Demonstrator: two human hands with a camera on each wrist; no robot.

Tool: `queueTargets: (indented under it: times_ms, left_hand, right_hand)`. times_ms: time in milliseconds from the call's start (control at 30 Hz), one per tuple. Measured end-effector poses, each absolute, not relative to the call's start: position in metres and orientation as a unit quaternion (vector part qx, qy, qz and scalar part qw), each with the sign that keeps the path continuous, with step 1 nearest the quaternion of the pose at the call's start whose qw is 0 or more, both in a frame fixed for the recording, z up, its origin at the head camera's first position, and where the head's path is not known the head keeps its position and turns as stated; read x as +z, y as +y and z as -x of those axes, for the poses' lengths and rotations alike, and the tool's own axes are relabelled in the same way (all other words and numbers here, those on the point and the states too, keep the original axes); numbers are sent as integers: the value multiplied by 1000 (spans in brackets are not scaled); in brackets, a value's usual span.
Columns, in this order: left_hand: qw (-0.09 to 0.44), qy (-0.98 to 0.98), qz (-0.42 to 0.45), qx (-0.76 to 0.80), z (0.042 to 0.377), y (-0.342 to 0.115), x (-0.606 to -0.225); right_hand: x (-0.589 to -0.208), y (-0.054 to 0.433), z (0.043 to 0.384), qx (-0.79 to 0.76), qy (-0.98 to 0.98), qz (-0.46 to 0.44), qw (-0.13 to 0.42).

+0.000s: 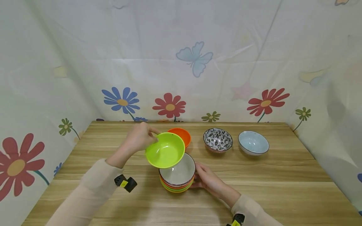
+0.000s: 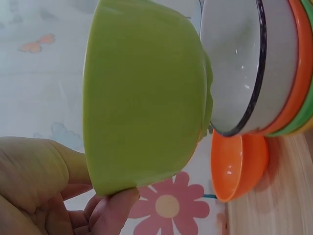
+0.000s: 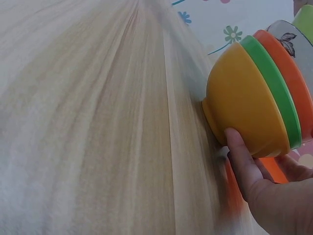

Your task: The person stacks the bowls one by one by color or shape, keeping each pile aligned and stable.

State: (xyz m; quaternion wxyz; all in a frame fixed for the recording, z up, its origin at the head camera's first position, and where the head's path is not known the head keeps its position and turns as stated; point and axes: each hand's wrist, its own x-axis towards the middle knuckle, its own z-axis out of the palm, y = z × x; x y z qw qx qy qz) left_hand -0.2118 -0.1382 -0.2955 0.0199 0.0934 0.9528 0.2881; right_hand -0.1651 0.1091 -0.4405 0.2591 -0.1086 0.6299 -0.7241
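Note:
In the head view, my left hand (image 1: 142,136) pinches the rim of a lime green bowl (image 1: 165,150), thumb on one side and fingers on the other. The bowl is tilted, its inside facing me, above a stack of bowls. On top of that stack sits a white bowl (image 1: 181,171) with a dark rim; below it are an orange bowl (image 3: 288,73), a green bowl (image 3: 274,83) and a yellow bowl (image 3: 239,98). My right hand (image 1: 207,180) rests against the stack's right side, its extended fingers (image 3: 239,149) touching the yellow bowl's wall low down.
Behind the stack stands an orange bowl (image 1: 181,135), partly hidden by the lime green one. Farther right are a black-and-white patterned bowl (image 1: 217,139) and a pale blue bowl (image 1: 253,142). The wooden table (image 1: 282,188) meets a flower-printed cloth (image 1: 226,78) at its back.

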Motion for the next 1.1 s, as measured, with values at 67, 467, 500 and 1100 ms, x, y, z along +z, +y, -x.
queueTargets:
  times_ms: [67, 467, 500, 1100]
  left_hand:
    - [22, 950, -100, 294, 211, -134, -297]
    - [45, 940, -111, 319, 206, -116, -313]
    - [48, 940, -109, 320, 206, -115, -315]
    - [39, 941, -103, 321, 204, -108, -331]
  right_hand:
    - [-440, 109, 165, -724, 629, 110, 260]
    - [-441, 110, 166, -723, 628, 118, 262]
    - [-441, 110, 166, -724, 627, 119, 263]
    - [-440, 111, 165, -724, 627, 120, 263]
